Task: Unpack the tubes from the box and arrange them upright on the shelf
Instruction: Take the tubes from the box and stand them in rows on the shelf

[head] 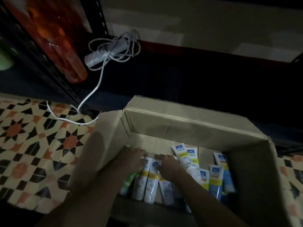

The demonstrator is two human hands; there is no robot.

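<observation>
An open cardboard box (pixel 188 123) stands on the floor with several white tubes lying inside. Some tubes carry yellow bands (pixel 185 158), others blue (pixel 214 182), one green (pixel 128 181). Both my hands reach down into the box. My left hand (pixel 131 158) curls over the top ends of the white tubes (pixel 148 179) at the box's left side. Beside it, my right hand (pixel 168 167) grips the neighbouring tubes from the right. The dark shelf (pixel 188 79) runs behind the box, deep in shadow.
A black slotted rack post (pixel 49 69) rises at the left with an orange bottle (pixel 54 38) on it. A white power strip with tangled cable (pixel 108 51) lies on the low shelf, its cord trailing onto the patterned tile floor (pixel 32 136).
</observation>
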